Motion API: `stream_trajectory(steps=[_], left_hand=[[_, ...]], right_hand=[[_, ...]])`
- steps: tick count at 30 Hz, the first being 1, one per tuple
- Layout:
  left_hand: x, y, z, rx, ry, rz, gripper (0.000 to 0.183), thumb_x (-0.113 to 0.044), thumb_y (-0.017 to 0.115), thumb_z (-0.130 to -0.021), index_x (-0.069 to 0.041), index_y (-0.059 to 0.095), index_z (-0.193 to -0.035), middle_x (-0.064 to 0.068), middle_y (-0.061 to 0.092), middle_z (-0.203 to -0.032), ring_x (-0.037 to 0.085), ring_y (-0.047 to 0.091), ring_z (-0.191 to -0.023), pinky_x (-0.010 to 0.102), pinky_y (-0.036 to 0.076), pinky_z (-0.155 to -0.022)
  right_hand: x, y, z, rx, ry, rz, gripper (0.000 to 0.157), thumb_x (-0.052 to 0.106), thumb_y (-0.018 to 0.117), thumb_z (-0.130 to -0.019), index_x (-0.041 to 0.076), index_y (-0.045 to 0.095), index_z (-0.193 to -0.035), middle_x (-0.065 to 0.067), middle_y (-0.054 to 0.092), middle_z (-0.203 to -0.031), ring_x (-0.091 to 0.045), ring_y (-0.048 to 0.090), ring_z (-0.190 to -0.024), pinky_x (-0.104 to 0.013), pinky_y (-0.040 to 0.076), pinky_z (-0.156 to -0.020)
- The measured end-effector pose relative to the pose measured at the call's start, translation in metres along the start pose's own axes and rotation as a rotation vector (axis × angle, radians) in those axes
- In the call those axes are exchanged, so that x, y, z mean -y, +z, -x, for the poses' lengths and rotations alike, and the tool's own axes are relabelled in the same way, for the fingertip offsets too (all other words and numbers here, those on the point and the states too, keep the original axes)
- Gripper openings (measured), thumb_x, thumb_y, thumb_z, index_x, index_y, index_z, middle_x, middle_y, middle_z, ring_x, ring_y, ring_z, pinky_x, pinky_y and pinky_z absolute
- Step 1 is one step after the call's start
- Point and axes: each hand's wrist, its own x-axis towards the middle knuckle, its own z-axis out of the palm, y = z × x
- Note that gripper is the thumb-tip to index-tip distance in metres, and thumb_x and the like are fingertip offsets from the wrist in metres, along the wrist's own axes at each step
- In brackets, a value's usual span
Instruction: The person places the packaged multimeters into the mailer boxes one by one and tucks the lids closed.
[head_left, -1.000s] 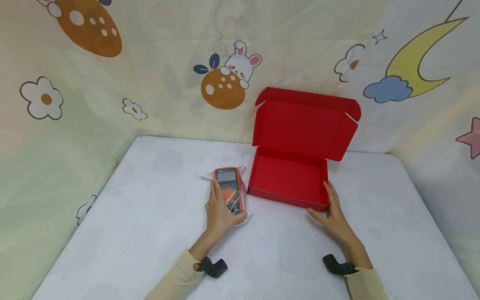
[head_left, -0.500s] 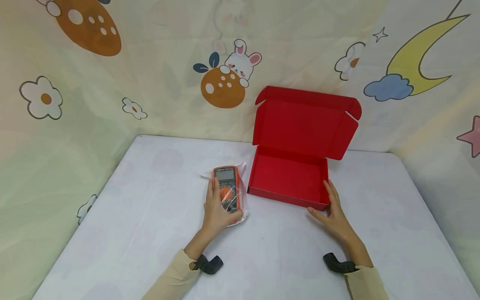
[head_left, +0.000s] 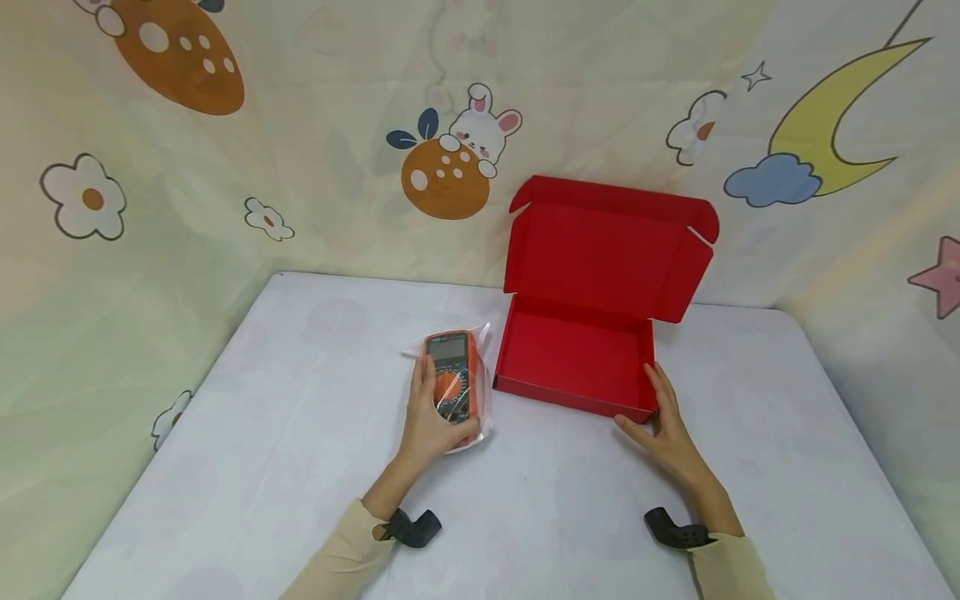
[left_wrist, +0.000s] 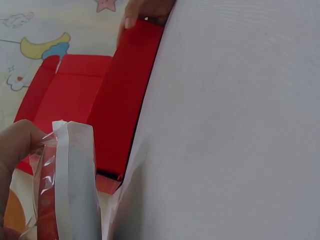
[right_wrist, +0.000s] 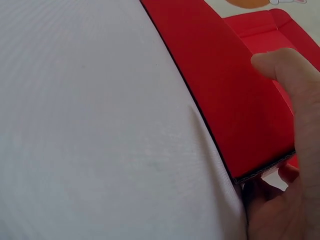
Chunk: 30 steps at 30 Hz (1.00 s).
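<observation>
An orange-and-black multimeter (head_left: pixel 452 377) in a clear plastic bag lies in my left hand (head_left: pixel 429 427), left of the box. My left fingers run along its left side and the thumb crosses its lower right corner. In the left wrist view the bagged multimeter (left_wrist: pixel 75 180) shows its white back edge and orange side. My right hand (head_left: pixel 672 442) grips the front right corner of a red cardboard box (head_left: pixel 570 401), thumb at the front wall and fingers along the right side. The right wrist view shows that thumb at the top of the box's front wall (right_wrist: pixel 215 75).
The box's lid (head_left: pixel 607 246) stands raised at the back, flaps spread. All this is on a white-covered table (head_left: pixel 540 517), with a cartoon-printed cloth (head_left: pixel 330 150) behind and at the sides. A black wrist camera (head_left: pixel 414 528) sits on each wrist.
My left hand has drawn the multimeter slightly left, away from the box, and tilted it so more of its orange right side shows. The right hand and the box stay in place.
</observation>
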Motion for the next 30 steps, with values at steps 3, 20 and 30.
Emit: stream_trajectory(steps=[3,20,30], left_hand=[[-0.003,-0.002,-0.001,0.001,0.006,0.003,0.108,-0.021,0.080,-0.063,0.001,0.016,-0.147,0.016,0.011,-0.154,0.036,0.025,-0.135,0.054,0.035,-0.103],[-0.025,-0.012,-0.009,0.031,0.006,0.038,0.106,-0.024,0.078,-0.064,-0.004,0.016,-0.148,0.015,0.011,-0.155,0.036,0.027,-0.134,0.054,0.039,-0.101],[-0.038,-0.012,-0.019,0.119,0.052,0.034,0.106,-0.023,0.078,-0.065,-0.007,0.014,-0.149,0.013,0.009,-0.155,0.035,0.025,-0.135,0.053,0.042,-0.098]], right_hand=[[-0.017,-0.001,-0.003,-0.018,0.010,0.025,0.085,0.020,0.062,-0.088,0.022,0.005,-0.151,-0.002,-0.006,-0.157,-0.037,0.008,-0.139,-0.055,0.032,-0.102],[-0.025,-0.003,-0.002,-0.039,0.054,0.021,0.070,0.030,0.054,-0.093,0.034,0.012,-0.149,0.010,-0.001,-0.156,-0.031,0.011,-0.140,-0.056,0.030,-0.102],[-0.023,-0.003,-0.002,-0.047,0.052,0.018,0.070,0.032,0.055,-0.092,0.030,0.014,-0.149,0.008,0.001,-0.156,-0.031,0.013,-0.139,-0.056,0.032,-0.101]])
